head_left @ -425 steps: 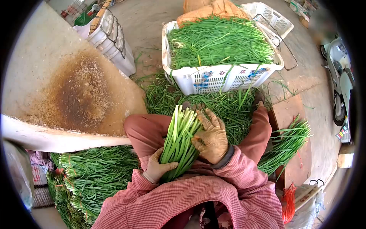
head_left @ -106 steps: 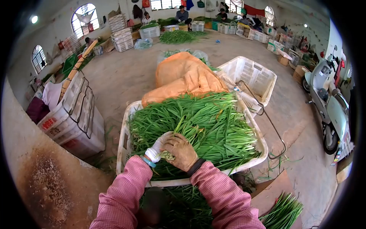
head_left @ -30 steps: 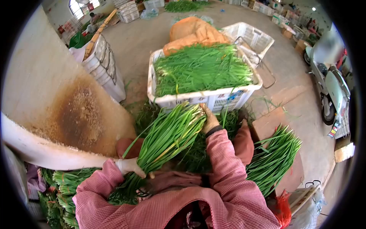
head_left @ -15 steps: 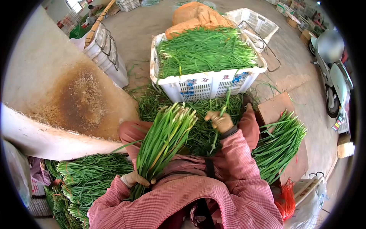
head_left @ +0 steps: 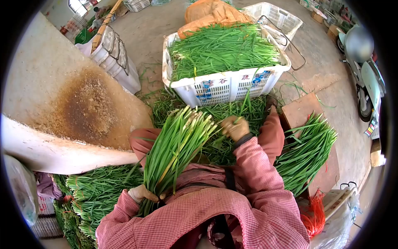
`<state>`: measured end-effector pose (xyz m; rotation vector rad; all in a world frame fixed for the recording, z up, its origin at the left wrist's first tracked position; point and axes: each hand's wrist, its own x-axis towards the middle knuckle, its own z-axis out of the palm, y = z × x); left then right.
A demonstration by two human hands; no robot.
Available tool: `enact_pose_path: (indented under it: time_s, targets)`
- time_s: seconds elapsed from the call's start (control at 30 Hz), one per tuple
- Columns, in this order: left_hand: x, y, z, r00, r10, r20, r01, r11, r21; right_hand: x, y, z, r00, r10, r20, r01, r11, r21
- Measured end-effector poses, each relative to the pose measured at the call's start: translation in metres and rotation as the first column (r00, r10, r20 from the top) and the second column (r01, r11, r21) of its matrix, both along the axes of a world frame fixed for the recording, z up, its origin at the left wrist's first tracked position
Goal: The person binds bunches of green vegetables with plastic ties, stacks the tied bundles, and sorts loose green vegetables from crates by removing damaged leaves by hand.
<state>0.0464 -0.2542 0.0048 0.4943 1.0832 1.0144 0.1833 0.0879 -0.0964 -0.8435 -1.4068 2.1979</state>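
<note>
A thick bunch of green chives (head_left: 172, 143) slants across my lap, its pale stem ends pointing up and forward. My gloved left hand (head_left: 143, 194) is closed around the leafy lower end. Just right of the stem ends, my gloved right hand (head_left: 235, 128) is closed in a pinch. A bit of green leaf shows at its fingers, and thin strands run between the bunch and the fingertips; the far side of the grip is hidden. Loose chive leaves (head_left: 219, 151) cover the floor between my legs.
In front stands a white crate (head_left: 232, 89) heaped with chives, an orange sack (head_left: 213, 16) behind it. Tied chive bundles (head_left: 103, 195) lie at left, more chives (head_left: 309, 153) on a board at right. Red string (head_left: 314, 218) hangs nearby; a scooter (head_left: 367, 79) stands far right.
My right hand has moved slightly left, closer to the stem ends; the long leaf that crossed it no longer hangs below it. My left hand keeps its hold on the bunch.
</note>
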Motion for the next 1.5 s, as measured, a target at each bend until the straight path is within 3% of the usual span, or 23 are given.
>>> enact_pose_path:
  time_s: [0.03, 0.07, 0.13, 0.3, 0.33, 0.4, 0.43, 0.47, 0.57, 0.63, 0.7, 0.87, 0.97, 1.0, 1.03, 1.1, 1.17, 1.23, 1.27, 1.33, 1.4, 1.43, 1.5]
  targets:
    - [0.0, -0.001, 0.001, 0.999, 0.013, 0.051, -0.013, 1.0, 0.012, 0.002, 0.018, -0.003, 0.979, -0.123, 0.159, 0.097, 0.982, 0.162]
    - [0.0, -0.004, -0.003, 0.999, 0.017, 0.046, -0.017, 1.0, 0.014, 0.012, 0.032, 0.034, 0.791, -0.027, 0.611, -0.323, 0.83, 0.455]
    - [-0.002, -0.009, -0.016, 0.999, -0.01, 0.051, 0.006, 0.997, 0.071, 0.01, 0.008, 0.009, 0.854, 0.187, 0.486, -0.412, 0.813, 0.411]
    - [0.004, 0.0, -0.002, 1.0, -0.001, -0.029, 0.001, 1.0, 0.002, -0.008, -0.054, -0.002, 0.793, 0.609, -0.031, -0.593, 0.759, -0.268]
    - [0.004, -0.003, -0.001, 0.998, 0.014, -0.06, -0.016, 0.999, -0.032, -0.012, -0.042, -0.033, 0.792, 0.601, 0.105, -0.594, 0.799, -0.094]
    - [0.0, -0.011, -0.006, 0.998, 0.003, -0.058, -0.004, 1.0, -0.024, -0.011, -0.026, -0.059, 0.994, 0.09, -0.058, -0.053, 0.882, 0.469]
    - [-0.001, -0.014, -0.011, 0.999, -0.012, -0.047, 0.011, 1.0, -0.009, -0.012, -0.011, -0.042, 0.982, -0.185, -0.038, 0.158, 0.915, -0.37]
    - [-0.001, -0.017, -0.016, 0.999, -0.017, -0.043, 0.016, 1.0, -0.007, 0.002, 0.01, -0.047, 0.969, -0.124, 0.212, 0.146, 0.985, -0.09]
    - [0.001, -0.019, -0.023, 0.981, -0.059, -0.187, 0.068, 0.997, 0.037, 0.008, -0.015, 0.02, 0.89, 0.312, 0.332, -0.274, 0.949, -0.155]
    - [-0.001, -0.009, -0.015, 0.971, -0.128, -0.2, 0.145, 0.986, 0.076, 0.005, -0.035, 0.028, 0.802, 0.55, 0.232, -0.512, 0.834, -0.206]
    - [0.005, -0.007, 0.001, 0.982, -0.067, -0.179, 0.065, 0.998, -0.013, 0.0, -0.039, 0.012, 0.845, 0.521, 0.119, -0.495, 0.847, -0.192]
    - [0.004, -0.008, 0.011, 0.971, -0.019, -0.238, -0.005, 0.995, -0.101, 0.005, -0.005, -0.011, 0.965, -0.052, 0.258, 0.074, 0.994, -0.078]
    - [0.006, -0.01, 0.006, 0.978, 0.038, -0.206, -0.059, 0.994, -0.097, 0.017, 0.032, -0.044, 0.874, -0.446, 0.194, 0.463, 0.885, -0.051]
    - [0.009, -0.01, 0.001, 0.917, 0.031, -0.399, -0.043, 0.999, -0.021, 0.018, 0.034, -0.045, 0.873, -0.447, 0.194, 0.464, 0.885, -0.051]
    - [0.01, -0.011, -0.004, 0.818, 0.038, -0.574, -0.012, 0.999, 0.048, 0.019, 0.025, -0.013, 0.946, -0.284, 0.154, 0.29, 0.957, -0.013]
    - [0.011, -0.014, -0.015, 0.813, 0.025, -0.581, -0.01, 1.0, 0.029, 0.014, -0.012, 0.052, 0.991, 0.06, 0.119, -0.068, 0.996, 0.058]
    - [0.011, -0.014, -0.023, 0.804, 0.016, -0.594, -0.006, 1.0, 0.019, -0.001, -0.046, 0.09, 0.901, 0.383, 0.203, -0.398, 0.917, 0.034]
    - [0.01, -0.01, -0.027, 0.543, 0.002, -0.84, 0.212, 0.967, 0.14, -0.016, -0.065, 0.079, 0.766, 0.581, 0.275, -0.582, 0.809, -0.087]
    - [0.02, 0.001, -0.001, 0.701, 0.068, -0.71, 0.015, 0.994, 0.11, -0.021, -0.071, 0.077, 0.777, 0.577, 0.253, -0.571, 0.814, -0.104]
    - [0.011, -0.009, -0.002, 0.802, 0.037, -0.596, -0.022, 0.999, 0.031, -0.016, -0.066, 0.07, 0.78, 0.606, 0.152, -0.576, 0.792, -0.204]
    - [0.007, -0.016, 0.007, 0.933, 0.032, -0.36, -0.071, 0.993, -0.096, -0.012, -0.059, 0.054, 0.834, 0.55, 0.032, -0.53, 0.818, -0.224]
    - [0.005, -0.02, 0.006, 0.934, 0.034, -0.355, -0.074, 0.992, -0.101, -0.011, -0.048, 0.031, 0.837, 0.476, -0.27, -0.543, 0.786, -0.295]
    - [-0.003, -0.025, -0.003, 0.931, -0.076, -0.358, 0.062, 0.997, -0.048, -0.004, -0.027, 0.042, 0.926, -0.069, -0.371, -0.227, 0.683, -0.694]
